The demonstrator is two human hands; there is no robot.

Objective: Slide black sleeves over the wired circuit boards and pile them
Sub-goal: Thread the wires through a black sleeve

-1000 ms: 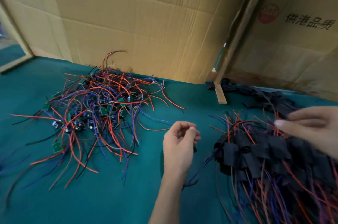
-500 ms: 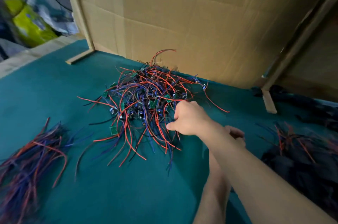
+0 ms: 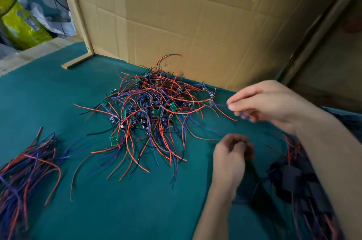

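A tangled pile of wired circuit boards [image 3: 152, 110], small green boards with red, blue and black leads, lies mid-table on the green cloth [image 3: 117, 200]. My right hand [image 3: 274, 102] is at the pile's right edge, with thumb and forefinger pinched on a blue wire [image 3: 219, 105] that runs back into the pile. My left hand [image 3: 231, 155] hovers lower, its fingers closed around a small black sleeve [image 3: 251, 165], which is blurred. A heap of boards in black sleeves [image 3: 293, 179] sits at the right, partly hidden by my right forearm.
A bundle of loose red and blue wires [image 3: 25, 167] lies at the left edge. A cardboard wall [image 3: 195, 24] stands right behind the pile, with a wooden strip [image 3: 78, 61] at its foot. A yellow-green bag [image 3: 19, 24] lies beyond the table.
My right hand came across from the sleeved heap to the pile, then drew back to the right with a blue wire pinched. The view swung left. My left hand stayed closed.
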